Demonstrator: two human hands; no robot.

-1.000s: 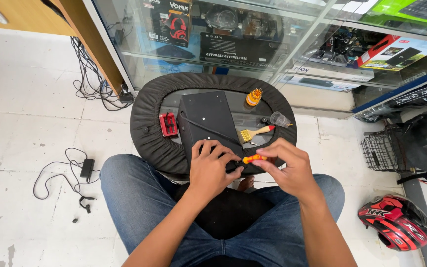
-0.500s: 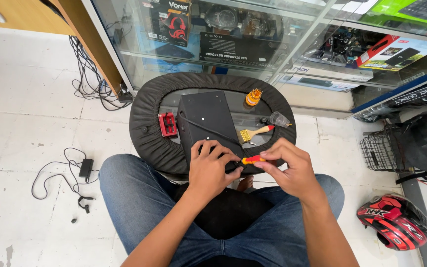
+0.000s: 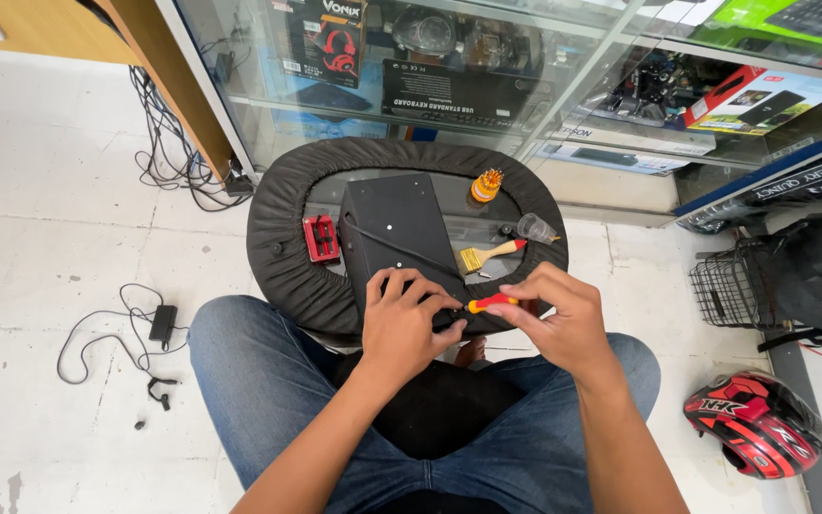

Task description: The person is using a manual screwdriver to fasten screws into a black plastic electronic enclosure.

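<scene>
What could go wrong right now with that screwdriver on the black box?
The black box overhangs the small oval table toward the lap, steadied only by the left hand; it may tip. The right hand pinches the screwdriver at its end, so the tip might slip toward the left fingers.

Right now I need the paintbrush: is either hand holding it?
No, the paintbrush lies on the table; the right hand grips a screwdriver.
</scene>
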